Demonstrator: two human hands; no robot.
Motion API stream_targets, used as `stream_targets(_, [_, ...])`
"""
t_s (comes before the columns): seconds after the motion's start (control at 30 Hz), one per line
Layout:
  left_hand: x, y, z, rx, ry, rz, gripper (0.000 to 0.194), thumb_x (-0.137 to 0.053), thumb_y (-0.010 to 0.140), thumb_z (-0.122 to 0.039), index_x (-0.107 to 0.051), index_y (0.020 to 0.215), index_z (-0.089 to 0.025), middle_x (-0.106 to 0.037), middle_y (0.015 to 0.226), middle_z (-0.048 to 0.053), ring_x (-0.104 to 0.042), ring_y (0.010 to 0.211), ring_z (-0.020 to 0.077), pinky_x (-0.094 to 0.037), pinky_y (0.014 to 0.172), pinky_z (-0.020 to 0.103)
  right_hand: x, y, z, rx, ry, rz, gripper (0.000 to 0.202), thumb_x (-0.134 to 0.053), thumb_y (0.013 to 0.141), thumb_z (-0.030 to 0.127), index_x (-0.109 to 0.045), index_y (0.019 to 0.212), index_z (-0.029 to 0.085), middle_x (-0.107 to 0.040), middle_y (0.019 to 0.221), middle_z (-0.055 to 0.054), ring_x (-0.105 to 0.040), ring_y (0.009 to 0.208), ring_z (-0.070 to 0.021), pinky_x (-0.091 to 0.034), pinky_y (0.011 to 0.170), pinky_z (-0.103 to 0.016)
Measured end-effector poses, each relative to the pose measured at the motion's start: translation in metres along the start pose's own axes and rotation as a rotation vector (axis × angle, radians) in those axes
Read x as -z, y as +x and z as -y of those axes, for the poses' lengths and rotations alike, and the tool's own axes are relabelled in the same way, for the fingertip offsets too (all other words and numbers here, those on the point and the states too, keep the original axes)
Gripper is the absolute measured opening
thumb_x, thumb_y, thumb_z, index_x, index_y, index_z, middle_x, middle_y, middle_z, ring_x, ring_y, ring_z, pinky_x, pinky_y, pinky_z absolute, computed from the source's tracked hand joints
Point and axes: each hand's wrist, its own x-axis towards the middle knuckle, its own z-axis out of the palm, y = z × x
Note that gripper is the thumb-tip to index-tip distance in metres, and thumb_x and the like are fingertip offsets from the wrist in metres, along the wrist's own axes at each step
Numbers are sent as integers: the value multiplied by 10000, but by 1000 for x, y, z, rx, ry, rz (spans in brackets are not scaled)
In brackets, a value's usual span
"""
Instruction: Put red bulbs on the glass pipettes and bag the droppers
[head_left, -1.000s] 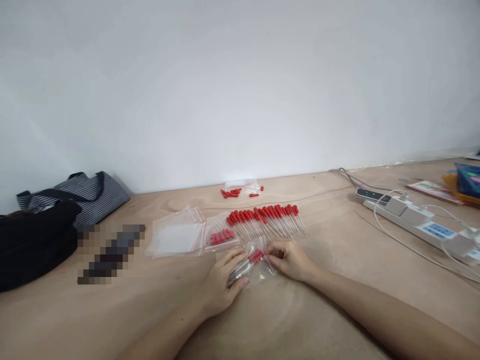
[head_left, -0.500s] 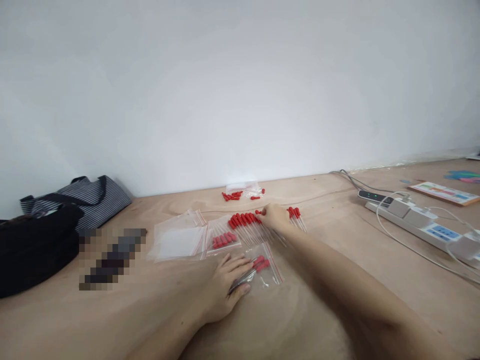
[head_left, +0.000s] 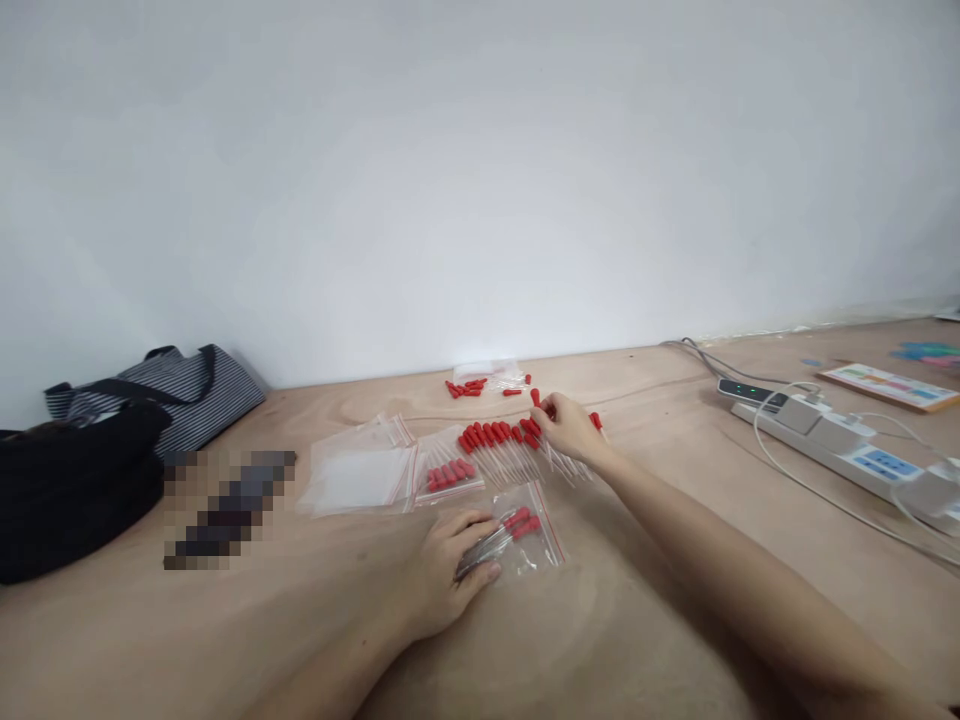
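Note:
My left hand (head_left: 450, 565) grips the lower end of a clear zip-lock bag (head_left: 541, 550), thumb on the near side and fingers on the far side. Inside that bag are droppers with red rubber bulbs (head_left: 525, 524); their tubes run back under my fingers. My right hand (head_left: 568, 427) is closed in a pinch on a dropper, whose red bulb (head_left: 535, 397) points up above the fingertips. Under and beside this hand lies a row of droppers (head_left: 491, 434), bulbs away from me and glass tubes towards me. My right hand hides part of the row.
Left of the row lie a bag of droppers (head_left: 450, 476) and a stack of empty zip-lock bags (head_left: 352, 480). Loose red bulbs (head_left: 466, 389) lie near the wall. A power strip (head_left: 840, 450) with cables is at right, a striped bag (head_left: 202, 405) at left.
My right hand has shifted slightly right and lifted a dropper, its bulb now raised above the row. My left hand stays on the zip-lock bag, nearly unmoved.

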Motion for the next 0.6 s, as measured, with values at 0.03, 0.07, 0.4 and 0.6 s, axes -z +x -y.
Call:
stream_targets(0.03, [0, 0, 0, 5, 2, 10, 339, -521, 782, -286, -536, 1115, -223, -545, 1151, 64, -501, 1051, 220, -419, 900, 396, 5, -9, -7, 29, 67, -1, 201, -401, 800, 353, -488, 759, 176, -616, 747, -26, -578, 675, -121, -427, 610, -228])
stream_targets(0.07, [0, 0, 1, 10, 5, 19, 345, -509, 789, -291, -527, 1128, -227, -539, 1167, 61, -492, 1067, 222, -414, 908, 400, 9, -18, -15, 55, 252, 7, 217, -389, 804, 379, -457, 765, 177, -584, 656, -6, -559, 580, -118, -427, 547, -234])
stream_targets(0.4, [4, 2, -3, -14, 22, 50, 435, -499, 792, -285, -435, 1221, -252, -506, 1233, 43, -445, 1138, 223, -366, 966, 417, -5, -88, -40, -102, 1051, 59, 590, -581, 653, 539, -243, 1026, 232, -531, 661, 63, -550, 490, -102, -480, 488, -266])
stream_targets(0.6, [4, 2, -5, 31, 34, 67, 439, -501, 792, -295, -440, 1222, -228, -487, 1258, 56, -421, 1166, 234, -345, 983, 427, -14, -99, -37, -145, 1041, 190, 496, -627, 591, 559, -406, 847, 198, -543, 648, 37, -570, 549, -102, -489, 550, -262])
